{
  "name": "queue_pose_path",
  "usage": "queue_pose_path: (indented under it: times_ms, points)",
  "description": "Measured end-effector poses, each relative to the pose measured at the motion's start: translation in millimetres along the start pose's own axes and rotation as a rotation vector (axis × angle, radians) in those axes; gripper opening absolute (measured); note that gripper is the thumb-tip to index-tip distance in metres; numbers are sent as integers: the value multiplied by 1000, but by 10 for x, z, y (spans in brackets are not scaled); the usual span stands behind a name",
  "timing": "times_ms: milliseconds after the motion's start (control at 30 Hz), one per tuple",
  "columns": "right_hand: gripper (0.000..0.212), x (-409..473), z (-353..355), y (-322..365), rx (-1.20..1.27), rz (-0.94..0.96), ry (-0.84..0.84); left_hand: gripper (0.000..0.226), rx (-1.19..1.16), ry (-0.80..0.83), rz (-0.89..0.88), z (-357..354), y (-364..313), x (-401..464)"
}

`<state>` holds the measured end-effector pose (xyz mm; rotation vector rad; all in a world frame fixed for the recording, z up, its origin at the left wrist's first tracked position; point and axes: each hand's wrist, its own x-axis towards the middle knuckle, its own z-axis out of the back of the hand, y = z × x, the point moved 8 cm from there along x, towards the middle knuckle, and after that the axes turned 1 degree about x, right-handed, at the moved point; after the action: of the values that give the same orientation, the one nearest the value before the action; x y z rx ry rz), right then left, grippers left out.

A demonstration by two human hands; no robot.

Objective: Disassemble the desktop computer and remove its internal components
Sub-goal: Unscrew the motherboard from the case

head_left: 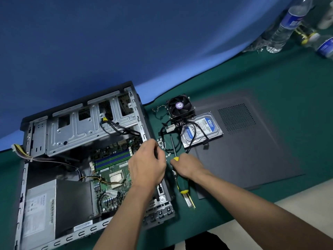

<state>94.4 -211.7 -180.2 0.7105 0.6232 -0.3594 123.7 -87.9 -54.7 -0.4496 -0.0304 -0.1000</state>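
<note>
The open desktop case lies on its side on the green table. Inside it are the motherboard with a bare CPU socket and a grey power supply. My left hand hovers over the case's right edge with curled fingers, and anything in it is hidden. My right hand grips the handle of a yellow-and-green screwdriver, its shaft pointing away from me. Loose screws lie just beyond my left fingers.
A CPU cooler fan and a hard drive with black cables sit on the removed side panel at the right. A narrow card lies under the screwdriver's end. Water bottles stand at the far right.
</note>
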Motion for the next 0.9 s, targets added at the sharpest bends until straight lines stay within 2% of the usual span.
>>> queue_pose_path:
  times_ms: [200, 367, 567, 633, 767, 900]
  points:
    - [47, -69, -99, -45, -27, 20, 3, 12, 2, -6, -8, -8, 2, 25]
    - [48, 70, 74, -21, -72, -13, -67, 12, 1, 6, -1, -25, 6, 12]
    - [23, 253, 189, 213, -415, 19, -168, 12, 10, 11, 6, -19, 6, 13]
    - [22, 273, 193, 249, -474, 42, -177, 12, 15, 9, 5, -15, 4, 15]
    - [43, 214, 194, 212, -409, 49, -197, 11, 14, -1, -3, -3, -3, 14]
    - [44, 79, 276, 187, -266, 67, -234, 11, 7, -13, -18, -3, -1, 14]
